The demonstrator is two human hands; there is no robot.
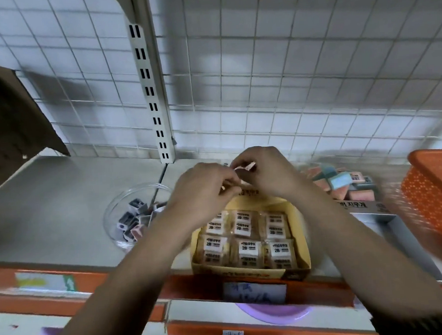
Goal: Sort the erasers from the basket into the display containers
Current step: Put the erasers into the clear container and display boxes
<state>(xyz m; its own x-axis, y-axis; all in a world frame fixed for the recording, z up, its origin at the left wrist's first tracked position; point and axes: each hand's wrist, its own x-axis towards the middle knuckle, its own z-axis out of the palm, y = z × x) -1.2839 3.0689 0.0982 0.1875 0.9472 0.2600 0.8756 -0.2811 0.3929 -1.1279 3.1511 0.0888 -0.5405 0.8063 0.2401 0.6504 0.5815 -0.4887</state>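
head view: the left hand (203, 188) and right hand (265, 175) meet fingertip to fingertip just above the back edge of the yellow box (304, 242). both have their fingers curled in and pinch a pale eraser (251, 165) between them. it is small, pinkish-cream and mostly covered by the fingers, and blur hides its markings. both forearms reach up from the bottom of the frame, the left crossing the box's near left corner, the right passing over its right side.

inside the yellow box lie rows of wrapped erasers (248, 249), cream blocks with white labels printed "2b", packed flat and touching one another.

left of the yellow box stands a clear round bowl (113, 221) holding small grey and pink pieces (134, 220). right of the box, and a little further back, a grey carton (359, 206) holds pastel erasers (341, 181) in pink, blue and green, heaped loosely. further right again is the orange basket (429, 198), cut off by the frame edge; its contents cannot be seen.

all of these rest on a grey shelf (48, 203) backed by a white wire grid (261, 87). below the box's front, a price tag (254, 293) sits on the orange shelf edge.
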